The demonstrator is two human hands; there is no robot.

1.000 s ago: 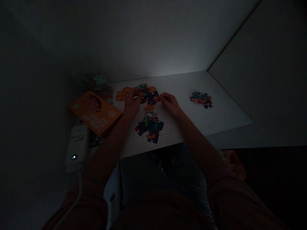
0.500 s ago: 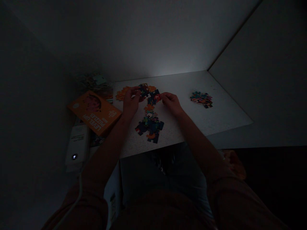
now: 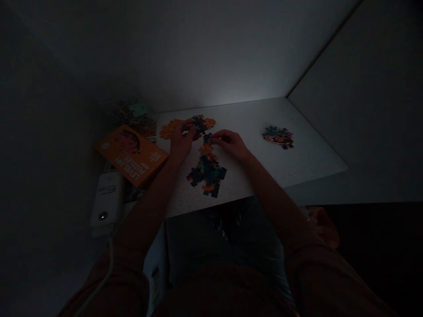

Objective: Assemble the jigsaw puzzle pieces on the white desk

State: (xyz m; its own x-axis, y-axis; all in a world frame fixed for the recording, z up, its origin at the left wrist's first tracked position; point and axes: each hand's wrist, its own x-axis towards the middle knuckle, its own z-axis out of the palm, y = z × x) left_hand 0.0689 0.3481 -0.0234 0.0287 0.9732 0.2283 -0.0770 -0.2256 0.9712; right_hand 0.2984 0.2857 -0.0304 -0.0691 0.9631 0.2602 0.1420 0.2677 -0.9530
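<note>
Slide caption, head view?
Left hand and right hand among jigsaw pieces on a pale table, orange box at left.

The person wears a dark reddish-brown top (image 3: 218, 293), its cloth plain where the gloom lets it show. The left sleeve (image 3: 124, 273) and the right sleeve (image 3: 320, 268) look to be of the same colour, loosely cut and creased, both ending around the elbow. Below them the forearms are bare, narrowing to slim wrists, and the fingers of the left hand (image 3: 181, 137) and right hand (image 3: 230, 141) are bare and slender too. The trousers (image 3: 198, 246) are dark blue-grey, with paler creases along one leg. Finer details are lost in shadow.
</note>
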